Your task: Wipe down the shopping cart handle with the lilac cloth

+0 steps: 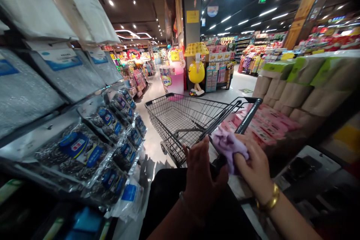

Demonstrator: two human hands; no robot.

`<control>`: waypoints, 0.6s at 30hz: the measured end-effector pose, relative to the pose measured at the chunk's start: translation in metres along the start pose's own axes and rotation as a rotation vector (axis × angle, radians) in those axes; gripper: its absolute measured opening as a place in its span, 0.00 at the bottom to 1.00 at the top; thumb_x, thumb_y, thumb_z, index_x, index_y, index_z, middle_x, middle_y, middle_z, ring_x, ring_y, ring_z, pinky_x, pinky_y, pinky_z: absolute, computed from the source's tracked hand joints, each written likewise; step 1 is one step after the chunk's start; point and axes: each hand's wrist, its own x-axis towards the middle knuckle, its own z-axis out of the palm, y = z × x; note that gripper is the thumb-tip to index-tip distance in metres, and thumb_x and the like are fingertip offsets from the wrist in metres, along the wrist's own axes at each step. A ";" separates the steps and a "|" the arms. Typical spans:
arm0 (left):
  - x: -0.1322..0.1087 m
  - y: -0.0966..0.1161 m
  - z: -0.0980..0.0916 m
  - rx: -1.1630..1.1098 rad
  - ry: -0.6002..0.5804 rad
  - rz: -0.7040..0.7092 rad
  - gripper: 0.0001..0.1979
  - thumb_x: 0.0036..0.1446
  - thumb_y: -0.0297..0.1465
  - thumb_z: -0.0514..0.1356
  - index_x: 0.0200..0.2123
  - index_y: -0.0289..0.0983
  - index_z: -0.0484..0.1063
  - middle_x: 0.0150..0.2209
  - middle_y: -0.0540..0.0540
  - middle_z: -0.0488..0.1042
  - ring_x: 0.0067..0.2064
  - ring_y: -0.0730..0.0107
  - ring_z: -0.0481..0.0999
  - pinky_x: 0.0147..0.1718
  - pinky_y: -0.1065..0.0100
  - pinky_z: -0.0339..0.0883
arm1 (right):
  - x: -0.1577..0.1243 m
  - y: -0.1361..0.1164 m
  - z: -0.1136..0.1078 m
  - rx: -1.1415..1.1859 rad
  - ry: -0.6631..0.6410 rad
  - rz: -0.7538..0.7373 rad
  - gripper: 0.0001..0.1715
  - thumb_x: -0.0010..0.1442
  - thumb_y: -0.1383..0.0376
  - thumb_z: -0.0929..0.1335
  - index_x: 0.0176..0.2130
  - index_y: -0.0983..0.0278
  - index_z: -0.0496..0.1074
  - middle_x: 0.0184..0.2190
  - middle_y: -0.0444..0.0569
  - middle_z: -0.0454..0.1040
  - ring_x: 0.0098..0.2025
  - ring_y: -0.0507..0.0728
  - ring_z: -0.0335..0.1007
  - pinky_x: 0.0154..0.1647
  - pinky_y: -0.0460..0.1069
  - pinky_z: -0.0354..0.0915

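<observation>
A wire shopping cart (168, 112) with a dark handle bar (249, 115) stands in front of me, turned at an angle. My right hand (254, 163), with a gold bracelet at the wrist, grips a crumpled purple cloth (229, 146). That cloth overlaps the near part of the handle bar; whether it wraps round the bar is hidden. My left hand (201, 167) is held up beside the near end of the cart with its fingers stretched out. Nothing shows in it, and I cannot tell whether it touches the cart.
Packaged steel-wool scourers (80, 146) hang on the left rack below clear plastic packs (75, 63). On the right, pink packs (270, 123) lie before stacked tissue bundles (298, 86). A yellow mascot figure (197, 71) stands by a pillar beyond the cart. An aisle (153, 86) runs ahead.
</observation>
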 end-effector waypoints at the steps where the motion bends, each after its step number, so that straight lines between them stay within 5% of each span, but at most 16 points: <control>1: 0.000 -0.002 -0.003 -0.015 -0.011 0.003 0.45 0.61 0.41 0.64 0.75 0.45 0.44 0.64 0.35 0.67 0.64 0.43 0.67 0.67 0.34 0.52 | 0.000 -0.002 0.001 0.033 -0.033 -0.033 0.20 0.62 0.70 0.65 0.53 0.57 0.71 0.51 0.52 0.77 0.54 0.63 0.74 0.55 0.62 0.72; 4: 0.000 -0.008 -0.012 -0.045 -0.034 0.028 0.45 0.61 0.41 0.64 0.74 0.44 0.45 0.66 0.35 0.66 0.66 0.44 0.65 0.65 0.38 0.58 | 0.001 -0.004 0.002 0.087 -0.121 -0.125 0.19 0.63 0.69 0.65 0.53 0.56 0.71 0.54 0.52 0.76 0.58 0.64 0.72 0.58 0.64 0.70; 10: 0.005 -0.015 -0.025 -0.041 -0.088 0.012 0.38 0.60 0.38 0.64 0.71 0.45 0.56 0.64 0.39 0.69 0.67 0.46 0.64 0.67 0.39 0.57 | 0.007 0.000 0.012 -0.027 0.018 0.029 0.20 0.63 0.69 0.64 0.54 0.57 0.71 0.50 0.54 0.77 0.53 0.64 0.74 0.56 0.65 0.70; 15: 0.010 -0.027 -0.039 -0.066 -0.103 0.003 0.34 0.58 0.38 0.65 0.67 0.43 0.63 0.62 0.40 0.71 0.66 0.48 0.65 0.68 0.41 0.54 | 0.006 -0.016 0.023 0.123 -0.161 -0.115 0.15 0.63 0.68 0.66 0.50 0.57 0.71 0.52 0.52 0.76 0.55 0.63 0.73 0.55 0.60 0.71; 18: 0.011 -0.036 -0.051 -0.071 -0.123 -0.015 0.31 0.57 0.35 0.65 0.64 0.44 0.67 0.61 0.42 0.73 0.67 0.50 0.65 0.70 0.42 0.48 | 0.012 -0.008 0.027 0.040 -0.140 -0.049 0.17 0.64 0.66 0.65 0.52 0.58 0.72 0.52 0.53 0.77 0.54 0.64 0.73 0.55 0.62 0.71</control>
